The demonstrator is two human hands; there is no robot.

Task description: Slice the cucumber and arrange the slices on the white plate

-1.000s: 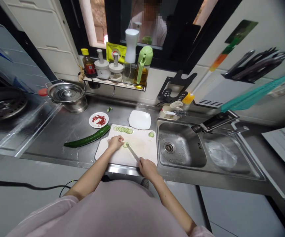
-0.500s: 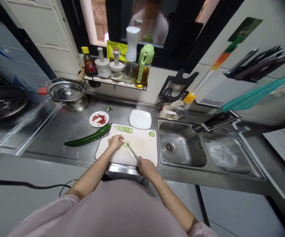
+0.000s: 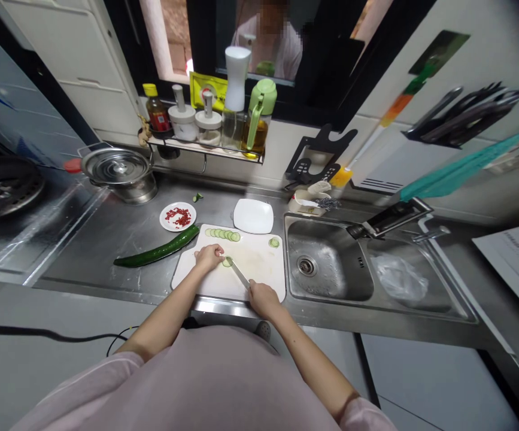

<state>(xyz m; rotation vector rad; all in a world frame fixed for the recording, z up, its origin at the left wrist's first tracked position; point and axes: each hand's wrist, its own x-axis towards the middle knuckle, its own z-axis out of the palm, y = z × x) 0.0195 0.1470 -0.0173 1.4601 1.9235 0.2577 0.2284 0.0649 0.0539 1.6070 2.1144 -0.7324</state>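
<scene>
- Little has moved since the earlier frame; only my view has swung slightly right.
- My right grip (image 3: 264, 299) is closed around the knife (image 3: 240, 275), tip at a cucumber slice (image 3: 227, 262) on the white board (image 3: 259, 263).
- My left grip (image 3: 209, 256) is bunched beside it; I cannot tell what it pinches.
- Cut: a row of slices (image 3: 223, 234), a small pile (image 3: 274, 242). Uncut: the long cucumber (image 3: 160, 253) on the counter (image 3: 93, 251).
- Print on the bottle (image 3: 157, 114), packet (image 3: 199, 90) and sheet (image 3: 510, 263) is unreadable.

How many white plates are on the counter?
2. The round plate, with red bits on it, sits beyond the whole cucumber; the squarish plate is at the far edge of the cutting board. Any stacked underneath would be hidden.
</scene>
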